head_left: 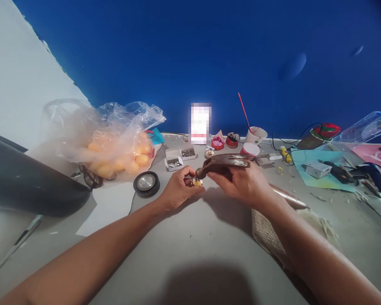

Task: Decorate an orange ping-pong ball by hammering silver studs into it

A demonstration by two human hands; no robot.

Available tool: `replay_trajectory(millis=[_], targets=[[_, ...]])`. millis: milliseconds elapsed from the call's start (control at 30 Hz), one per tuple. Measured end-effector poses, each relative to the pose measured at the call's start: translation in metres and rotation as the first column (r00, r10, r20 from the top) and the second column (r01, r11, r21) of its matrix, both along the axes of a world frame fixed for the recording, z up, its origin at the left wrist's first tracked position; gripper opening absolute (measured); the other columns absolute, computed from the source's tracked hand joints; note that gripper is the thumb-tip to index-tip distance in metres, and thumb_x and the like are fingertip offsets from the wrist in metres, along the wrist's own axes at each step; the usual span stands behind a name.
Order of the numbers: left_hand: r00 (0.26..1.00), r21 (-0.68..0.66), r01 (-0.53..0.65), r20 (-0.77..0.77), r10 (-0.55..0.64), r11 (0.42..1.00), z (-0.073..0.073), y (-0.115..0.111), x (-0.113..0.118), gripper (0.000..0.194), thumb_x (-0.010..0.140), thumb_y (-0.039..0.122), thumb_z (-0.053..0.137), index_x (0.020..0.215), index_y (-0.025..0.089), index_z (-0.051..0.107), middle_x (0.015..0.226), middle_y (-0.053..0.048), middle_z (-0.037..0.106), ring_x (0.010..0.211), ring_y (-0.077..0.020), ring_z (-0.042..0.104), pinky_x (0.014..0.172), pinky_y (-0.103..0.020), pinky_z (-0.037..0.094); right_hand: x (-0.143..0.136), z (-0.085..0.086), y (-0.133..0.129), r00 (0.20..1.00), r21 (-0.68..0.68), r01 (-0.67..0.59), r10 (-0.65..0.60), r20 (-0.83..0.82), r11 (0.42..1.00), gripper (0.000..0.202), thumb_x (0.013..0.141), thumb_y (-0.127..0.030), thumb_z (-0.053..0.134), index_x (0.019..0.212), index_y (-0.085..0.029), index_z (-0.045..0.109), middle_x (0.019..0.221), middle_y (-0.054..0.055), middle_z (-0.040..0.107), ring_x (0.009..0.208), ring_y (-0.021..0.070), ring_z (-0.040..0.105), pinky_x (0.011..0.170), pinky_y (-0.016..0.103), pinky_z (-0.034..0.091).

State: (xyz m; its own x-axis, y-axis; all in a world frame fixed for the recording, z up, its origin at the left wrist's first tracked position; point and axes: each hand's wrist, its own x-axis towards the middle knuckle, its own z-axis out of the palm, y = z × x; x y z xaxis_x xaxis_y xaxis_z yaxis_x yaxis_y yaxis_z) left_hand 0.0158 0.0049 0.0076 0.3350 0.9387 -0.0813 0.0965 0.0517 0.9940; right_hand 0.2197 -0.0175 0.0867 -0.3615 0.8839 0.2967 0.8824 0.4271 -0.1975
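Note:
Fingers of my left hand (180,186) pinch a small yellow-gold piece with shiny and dark spots (197,182); its exact kind is too small to make out. My right hand (244,182) is wrapped round a worn claw hammer (225,160), whose handle runs back under my right forearm. The hammer's striking face is at the top of the yellow piece, touching it or nearly so. Just beyond my left hand stand two small white boxes, one with a few shiny metal bits (174,162) and the other full of small metal bits (188,153).
Left of my hands lies a black round disc with a metal centre (146,183), near a clear bag of orange balls (123,154). A lit screen (200,123) leans at the wall. Behind the hammer are a paper cup (256,135) and small tubs; a folded cloth (269,233) lies right.

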Motion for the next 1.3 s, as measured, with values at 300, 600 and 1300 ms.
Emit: replay_trajectory(millis=[300,600,1300], targets=[[1.0,0.046,0.012,0.016,-0.012,0.999,-0.002,0.001,0.0,0.039,0.066,0.031,0.089,0.094,0.015,0.068,0.077,0.002,0.066,0.067,-0.0111,0.056,0.062,-0.023,0.044,0.002,0.005,0.001,0.998,-0.027,0.0,-0.002,-0.058,1.0,0.029,0.098,-0.037,0.059,0.115,-0.027,0.08,0.102,0.007,0.081,0.089,0.0235,0.073,0.075,0.032,0.051],[0.992,-0.031,0.03,0.122,-0.026,0.999,-0.005,0.005,-0.002,0.046,0.061,0.031,0.094,0.098,0.016,0.069,0.086,-0.001,0.071,0.075,-0.0138,0.064,0.07,-0.027,0.053,0.007,0.005,0.004,0.986,-0.099,-0.078,0.062,-0.155,0.992,0.029,0.098,-0.033,0.056,0.11,-0.024,0.081,0.102,0.006,0.081,0.085,0.0204,0.07,0.075,0.03,0.05],[0.993,0.056,0.118,-0.009,-0.118,0.991,-0.007,-0.003,-0.002,0.039,0.078,0.034,0.077,0.113,0.017,0.069,0.078,0.001,0.059,0.071,-0.0141,0.054,0.065,-0.027,0.047,0.035,-0.046,0.049,0.995,-0.346,-0.02,0.051,0.082,0.938,0.032,0.08,-0.015,0.063,0.111,-0.021,0.072,0.105,0.007,0.075,0.097,0.023,0.066,0.078,0.029,0.04]])
